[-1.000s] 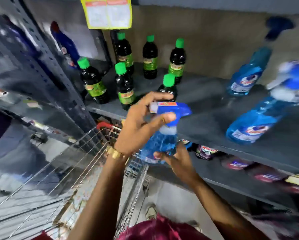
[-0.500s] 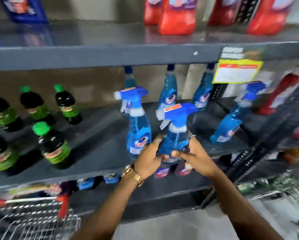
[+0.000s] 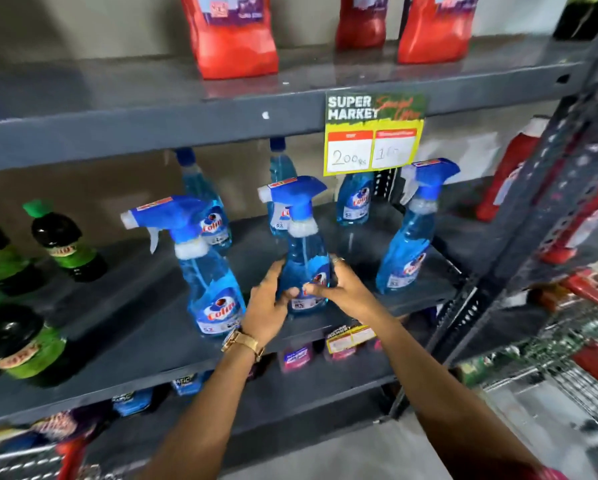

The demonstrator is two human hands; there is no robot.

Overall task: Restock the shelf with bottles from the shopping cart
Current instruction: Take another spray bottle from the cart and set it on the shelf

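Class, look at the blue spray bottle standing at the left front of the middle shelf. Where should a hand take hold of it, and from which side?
Grip the spray bottle at its narrow neck, just under the white collar, coming from the front. It stands upright near the shelf edge with its trigger nozzle pointing left, so a hand probably wraps the neck most easily from the front right, clear of the trigger.

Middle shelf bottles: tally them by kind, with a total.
Blue trigger-spray bottles: 3, the middle one between left hand and right hand
Blue cap-top bottles: 3
Green-capped dark bottles: 4 visible
Total: 10
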